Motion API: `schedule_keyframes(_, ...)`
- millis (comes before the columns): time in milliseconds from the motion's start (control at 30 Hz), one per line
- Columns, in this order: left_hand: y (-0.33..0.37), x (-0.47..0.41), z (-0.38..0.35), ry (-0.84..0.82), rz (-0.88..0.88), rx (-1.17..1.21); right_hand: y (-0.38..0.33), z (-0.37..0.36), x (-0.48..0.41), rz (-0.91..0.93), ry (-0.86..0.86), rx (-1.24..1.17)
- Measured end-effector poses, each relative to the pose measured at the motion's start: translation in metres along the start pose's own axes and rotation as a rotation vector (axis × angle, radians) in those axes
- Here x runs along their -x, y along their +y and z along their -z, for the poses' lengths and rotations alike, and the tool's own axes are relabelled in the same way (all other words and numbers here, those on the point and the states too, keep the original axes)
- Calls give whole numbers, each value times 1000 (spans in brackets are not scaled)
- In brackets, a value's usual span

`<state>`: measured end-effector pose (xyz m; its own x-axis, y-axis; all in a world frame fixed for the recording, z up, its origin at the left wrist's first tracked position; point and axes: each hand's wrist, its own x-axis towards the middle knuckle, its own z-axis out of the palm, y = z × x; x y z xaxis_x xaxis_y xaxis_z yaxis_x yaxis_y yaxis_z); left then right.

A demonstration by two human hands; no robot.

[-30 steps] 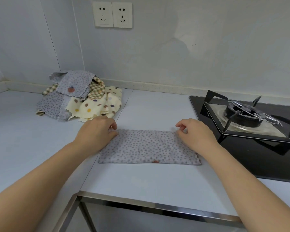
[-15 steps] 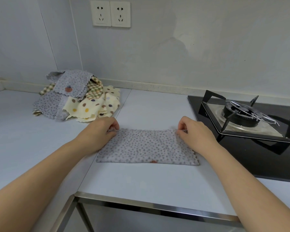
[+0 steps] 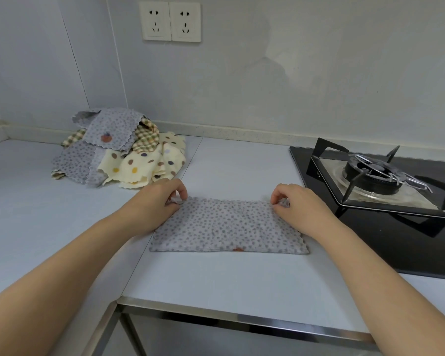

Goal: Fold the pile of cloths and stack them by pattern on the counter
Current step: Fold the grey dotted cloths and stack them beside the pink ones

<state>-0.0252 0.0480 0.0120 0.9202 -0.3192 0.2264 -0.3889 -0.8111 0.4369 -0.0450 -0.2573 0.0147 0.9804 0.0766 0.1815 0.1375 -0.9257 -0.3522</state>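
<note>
A grey dotted cloth (image 3: 226,227), folded into a long rectangle, lies flat on the pale counter (image 3: 216,278) in front of me. My left hand (image 3: 159,199) pinches its far left corner between thumb and fingers. My right hand (image 3: 297,205) pinches its far right corner the same way. Both corners are lifted slightly off the counter. An unfolded pile of cloths (image 3: 118,155) sits at the back left: grey dotted ones on top, a checked one, and cream ones with coloured spots.
A black gas hob (image 3: 385,186) with a metal pan support stands right of the cloth, close to my right hand. The counter's metal-edged front (image 3: 242,319) runs below. Two wall sockets (image 3: 171,21) are above the pile.
Both hands went from resting on the cloth's far corners to pinching them and raising them a little. The cloth itself has stayed in place.
</note>
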Motion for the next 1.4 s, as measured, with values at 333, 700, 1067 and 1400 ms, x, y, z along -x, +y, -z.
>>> schedule_keyframes(333, -2, 4, 3, 148, -13, -19, 2, 1, -1, -51, 37, -8)
schedule_keyframes(700, 1, 7, 38, 254, -124, -23, 3, 12, 1, 20, 339, -187)
schedule_keyframes(1067, 13, 8, 68, 282, -354, -269, 2, 25, 2, 233, 538, -283)
schedule_keyframes(1400, 42, 0, 40, 338, 209, 856, -18, 17, 6, -149, 365, -1060)
